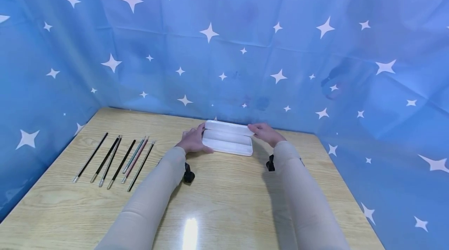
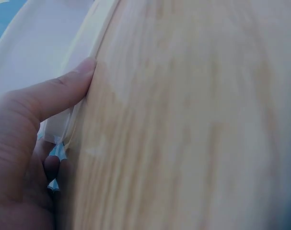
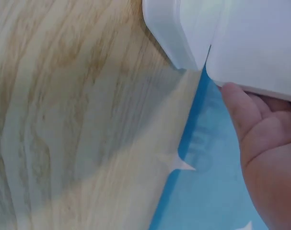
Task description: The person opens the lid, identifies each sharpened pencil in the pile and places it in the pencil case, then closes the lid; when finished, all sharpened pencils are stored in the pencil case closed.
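A person is sitting at a wooden table (image 1: 224, 203), both arms in beige sleeves (image 1: 154, 195) stretching forward. A white case (image 1: 228, 143) is lying open near the table's far edge, its lid (image 1: 228, 127) tilting up toward the blue star-printed cloth (image 1: 224, 47) that is hanging behind and to both sides. The left hand (image 1: 192, 141) is resting against the case's left end, thumb lying along the front corner. The right hand (image 1: 266, 133) is touching the lid's right end. A row of thin dark sticks (image 1: 115, 160) is lying well apart to the left, side by side. A small black device is showing under each wrist.
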{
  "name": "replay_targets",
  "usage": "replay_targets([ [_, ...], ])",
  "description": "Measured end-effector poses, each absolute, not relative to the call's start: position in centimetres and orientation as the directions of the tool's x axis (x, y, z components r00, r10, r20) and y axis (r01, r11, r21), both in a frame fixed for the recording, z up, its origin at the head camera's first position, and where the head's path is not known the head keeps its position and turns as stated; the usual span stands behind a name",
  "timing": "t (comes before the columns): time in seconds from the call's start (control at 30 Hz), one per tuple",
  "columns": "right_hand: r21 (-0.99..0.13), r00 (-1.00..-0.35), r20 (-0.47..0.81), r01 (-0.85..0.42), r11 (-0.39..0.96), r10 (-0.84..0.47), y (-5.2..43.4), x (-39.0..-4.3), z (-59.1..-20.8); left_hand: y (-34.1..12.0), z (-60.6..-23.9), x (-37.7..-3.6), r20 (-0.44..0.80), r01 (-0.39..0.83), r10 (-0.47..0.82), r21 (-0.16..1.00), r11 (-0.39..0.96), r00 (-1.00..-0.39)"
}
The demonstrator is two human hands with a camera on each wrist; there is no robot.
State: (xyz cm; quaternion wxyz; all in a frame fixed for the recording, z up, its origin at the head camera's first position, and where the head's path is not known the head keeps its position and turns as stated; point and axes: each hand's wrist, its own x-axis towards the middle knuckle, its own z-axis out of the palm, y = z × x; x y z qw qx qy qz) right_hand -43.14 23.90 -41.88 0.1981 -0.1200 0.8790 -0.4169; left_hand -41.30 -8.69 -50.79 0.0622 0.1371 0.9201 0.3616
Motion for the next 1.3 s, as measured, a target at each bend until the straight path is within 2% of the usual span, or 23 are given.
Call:
replay_targets([
  [0.27, -0.866, -0.941, -0.188, 0.024, 0.5, -0.28, 23.5, -43.8, -42.7, -8.6, -51.0, -41.5, -0.025, 0.195, 0.284, 0.669, 0.717, -0.959],
  [0.57, -0.925, -0.96, -0.218, 0.147, 0.351, -0.173, 22.6, -44.8, -42.7, -8.6, -50.0, -41.0, -0.04, 0.169, 0.262, 0.669, 0.724, -0.964],
  [0.9, -0.905, -0.947, -0.306, 0.256, 0.339, -0.1, 21.9, -46.0, -42.6, -8.6, -50.5, -41.4, -0.029, 0.184, 0.267, 0.657, 0.732, -0.963],
  [1.1, -0.888, -0.931, -0.365, 0.349, 0.298, 0.0, 22.1, -46.8, -43.3, -8.6, -50.6, -41.4, -0.028, 0.189, 0.274, 0.657, 0.729, -0.961],
  [1.3, -0.888, -0.925, -0.38, 0.369, 0.275, 0.017, 22.3, -47.3, -44.2, -8.6, -50.6, -41.5, -0.028, 0.184, 0.268, 0.658, 0.73, -0.963],
])
